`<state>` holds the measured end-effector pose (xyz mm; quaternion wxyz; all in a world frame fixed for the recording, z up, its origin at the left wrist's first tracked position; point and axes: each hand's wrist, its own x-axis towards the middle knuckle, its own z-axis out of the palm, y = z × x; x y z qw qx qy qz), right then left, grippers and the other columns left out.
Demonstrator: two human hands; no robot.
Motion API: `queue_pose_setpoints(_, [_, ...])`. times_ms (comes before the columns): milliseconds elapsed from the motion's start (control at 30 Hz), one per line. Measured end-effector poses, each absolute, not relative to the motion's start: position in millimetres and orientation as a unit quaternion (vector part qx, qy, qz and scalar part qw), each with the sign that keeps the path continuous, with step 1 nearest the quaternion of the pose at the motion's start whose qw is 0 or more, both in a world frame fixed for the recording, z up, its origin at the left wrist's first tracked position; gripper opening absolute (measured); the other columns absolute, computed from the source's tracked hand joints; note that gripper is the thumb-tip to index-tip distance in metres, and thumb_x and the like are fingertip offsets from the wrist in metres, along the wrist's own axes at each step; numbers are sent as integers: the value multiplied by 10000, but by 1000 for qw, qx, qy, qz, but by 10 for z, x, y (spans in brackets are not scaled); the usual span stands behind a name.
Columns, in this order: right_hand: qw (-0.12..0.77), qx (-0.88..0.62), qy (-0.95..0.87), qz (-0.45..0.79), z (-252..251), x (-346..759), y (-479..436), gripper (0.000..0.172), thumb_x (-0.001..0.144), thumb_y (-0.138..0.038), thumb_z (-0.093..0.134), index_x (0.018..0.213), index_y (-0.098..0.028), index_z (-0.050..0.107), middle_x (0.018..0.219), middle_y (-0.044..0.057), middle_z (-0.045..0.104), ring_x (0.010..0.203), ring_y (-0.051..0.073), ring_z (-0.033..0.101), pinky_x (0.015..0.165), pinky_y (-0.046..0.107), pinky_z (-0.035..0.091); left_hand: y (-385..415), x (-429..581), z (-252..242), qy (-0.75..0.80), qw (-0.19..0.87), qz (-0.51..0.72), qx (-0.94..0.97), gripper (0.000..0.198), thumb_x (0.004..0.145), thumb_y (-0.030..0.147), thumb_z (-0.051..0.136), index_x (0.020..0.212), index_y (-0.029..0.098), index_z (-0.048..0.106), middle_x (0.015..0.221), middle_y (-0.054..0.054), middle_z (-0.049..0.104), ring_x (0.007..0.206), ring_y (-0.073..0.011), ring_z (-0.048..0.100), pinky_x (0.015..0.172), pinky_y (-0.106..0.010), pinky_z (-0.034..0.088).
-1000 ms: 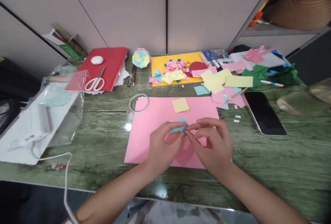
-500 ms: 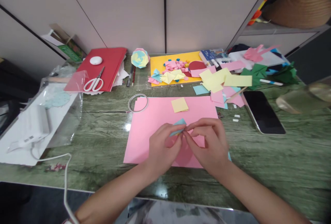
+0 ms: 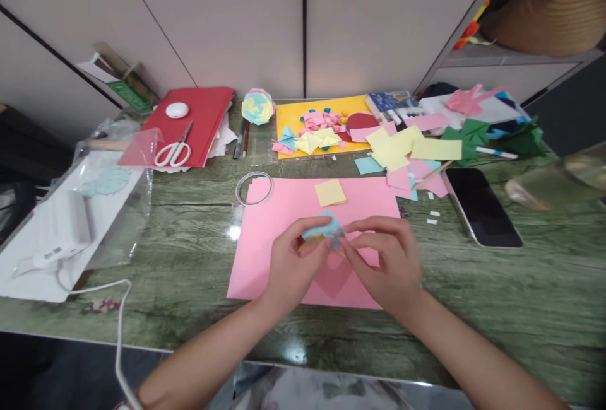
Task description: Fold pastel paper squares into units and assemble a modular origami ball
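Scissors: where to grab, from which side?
Probably the white handle loops of the scissors, coming from the person's side: they appear to lie flat on the red paper, loops toward the person, blades pointing away and slightly right.

1. An indoor paper-craft spot (home or office, the view cannot settle which).
2. A wood-grain counter (image 3: 189,233) runs along pale upright panels (image 3: 237,25).
3. Pink sheets (image 3: 258,243), white-handled scissors (image 3: 178,143) and yellow paper pieces (image 3: 391,150) spread over it show the craft work.
4. A phone (image 3: 483,205) and a white cable (image 3: 120,328) lend an everyday, lived-in look.
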<state>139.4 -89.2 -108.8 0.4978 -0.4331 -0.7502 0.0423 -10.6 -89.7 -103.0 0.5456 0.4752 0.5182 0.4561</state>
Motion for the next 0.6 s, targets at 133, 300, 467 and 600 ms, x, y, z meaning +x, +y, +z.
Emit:
queue_pose_setpoints(133, [491, -414, -765, 44, -1123, 1409, -884, 255, 737, -24, 578, 861, -242, 533, 951, 41, 579, 888, 173, 597, 722, 350, 538, -880, -117, -1020, 509, 551, 450, 484, 222, 742, 222, 647, 960, 186, 627, 885, -28, 699, 798, -153, 645, 731, -259, 497])
queue_pose_setpoints(300, [491, -395, -776, 38, -1136, 1403, -899, 278, 737, -8, 581, 904, -228, 541, 915, 40, 585, 861, 156, 602, 704, 318, 544, -868, -128, -1018, 506, 558, 443, 485, 227, 738, 203, 642, 962, 184, 620, 845, -18, 690, 736, -136, 634, 677, -237, 496])
queue_pose_setpoints(467, [487, -424, -759, 85, -1109, 1385, -883, 273, 745, -45, 580, 918, -253, 543, 875, 25, 560, 841, 169, 588, 713, 355, 533, -862, -130, -1019, 520, 551, 425, 495, 224, 725, 193, 641, 949, 182, 635, 925, -43, 688, 796, -164, 636, 709, -260, 497])
queue_pose_setpoints(600, [468, -456, -746, 130, -1083, 1393, -859, 270, 732, -59, 593, 925, -242, 545, 844, 27, 544, 853, 185, 573, 733, 370, 513, -856, -121, -1013, 523, 552, 413, 502, 215, 723, 182, 633, 938, 188, 644, 915, -36, 694, 776, -154, 636, 678, -246, 491])
